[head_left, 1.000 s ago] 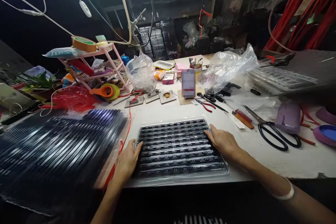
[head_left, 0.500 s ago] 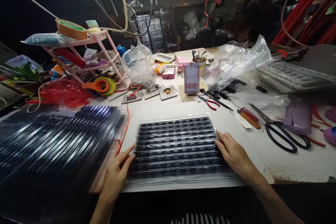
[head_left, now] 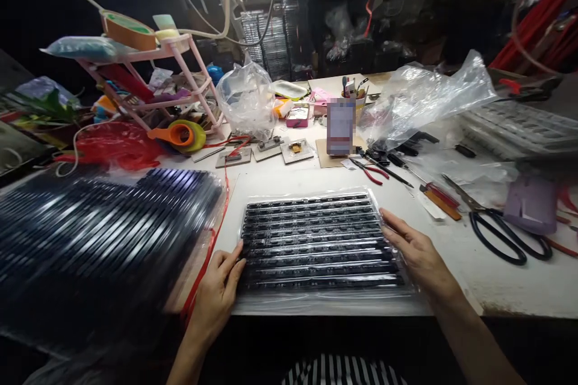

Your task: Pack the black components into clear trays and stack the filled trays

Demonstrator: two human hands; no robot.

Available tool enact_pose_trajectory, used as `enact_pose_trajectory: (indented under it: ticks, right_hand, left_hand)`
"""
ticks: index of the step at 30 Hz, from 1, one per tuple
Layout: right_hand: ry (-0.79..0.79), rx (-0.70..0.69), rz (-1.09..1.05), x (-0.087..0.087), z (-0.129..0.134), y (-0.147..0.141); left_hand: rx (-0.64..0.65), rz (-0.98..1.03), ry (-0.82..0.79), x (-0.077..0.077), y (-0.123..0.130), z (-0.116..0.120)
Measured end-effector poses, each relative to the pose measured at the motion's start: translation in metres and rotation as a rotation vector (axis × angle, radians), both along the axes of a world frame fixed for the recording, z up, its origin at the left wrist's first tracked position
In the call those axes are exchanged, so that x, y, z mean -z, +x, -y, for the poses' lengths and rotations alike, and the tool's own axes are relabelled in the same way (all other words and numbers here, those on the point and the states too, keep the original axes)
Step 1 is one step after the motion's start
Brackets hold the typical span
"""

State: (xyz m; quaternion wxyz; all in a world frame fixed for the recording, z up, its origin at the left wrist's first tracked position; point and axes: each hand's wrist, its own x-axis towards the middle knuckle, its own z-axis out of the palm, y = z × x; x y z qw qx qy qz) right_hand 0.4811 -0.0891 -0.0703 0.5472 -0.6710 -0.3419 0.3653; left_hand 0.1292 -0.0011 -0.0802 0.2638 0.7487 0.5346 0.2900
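A clear plastic tray [head_left: 311,243] with rows of small black parts lies before me at the front of the white table. My left hand [head_left: 221,283] grips its left edge, thumb and fingers closed on the rim. At the opposite edge, my right hand [head_left: 418,249] holds the rim with its fingers together; its thumb is mostly hidden. Left of the tray, a stack of similar dark-filled trays [head_left: 112,222] catches the light. A red ribbon [head_left: 212,240] runs between that stack and my left hand.
Scissors [head_left: 499,234], red-handled pliers [head_left: 372,173] and a purple container [head_left: 530,204] lie to the right. A blurred-out phone-like panel [head_left: 340,126] stands behind the tray. Farther back are a pink rack [head_left: 198,78], an orange tape roll [head_left: 183,135] and crumpled clear plastic [head_left: 433,96].
The whole view has shifted, so table and tray appear slightly farther right and higher. Both hands keep their hold on the tray's sides.
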Motion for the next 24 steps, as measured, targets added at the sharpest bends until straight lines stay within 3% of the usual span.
enact_pose_trajectory:
  ticks: [4,8,11,13,18,24]
  right_hand:
    - [0.083,0.078,-0.144,-0.021,0.002,-0.008]
    - [0.141,-0.047,-0.334,-0.039,-0.002,-0.009]
    - [0.233,0.063,-0.411,-0.043,-0.012,0.002]
    - [0.273,0.155,-0.420,-0.039,-0.018,0.016]
    - [0.223,0.318,-0.339,-0.021,-0.021,0.050]
    - [0.202,0.378,-0.381,-0.017,-0.019,0.052]
  left_hand:
    - [-0.014,0.118,-0.104,-0.004,-0.002,0.001]
    - [-0.170,0.586,-0.259,-0.006,-0.009,-0.001]
    - [-0.240,0.830,-0.331,-0.007,-0.010,-0.002]
    - [-0.236,0.821,-0.335,-0.007,-0.010,-0.002]
    - [-0.172,0.558,-0.290,-0.008,-0.007,-0.004]
    - [-0.188,0.511,-0.305,-0.018,-0.002,-0.008]
